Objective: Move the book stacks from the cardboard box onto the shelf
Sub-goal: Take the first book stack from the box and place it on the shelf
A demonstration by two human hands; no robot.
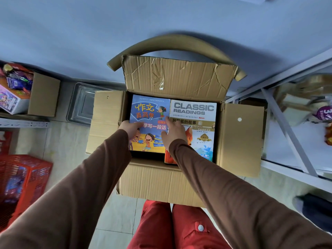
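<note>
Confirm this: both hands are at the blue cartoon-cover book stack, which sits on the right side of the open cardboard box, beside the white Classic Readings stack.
Not quite. The head view shows the blue cartoon-cover book stack on the left side of the open cardboard box, with the white Classic Readings stack to its right. The left hand and right hand are indeed at the blue stack's edges.

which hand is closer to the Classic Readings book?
Right. The right hand overlaps the left edge of the Classic Readings book; the left hand lies on the blue book beside it.
</note>
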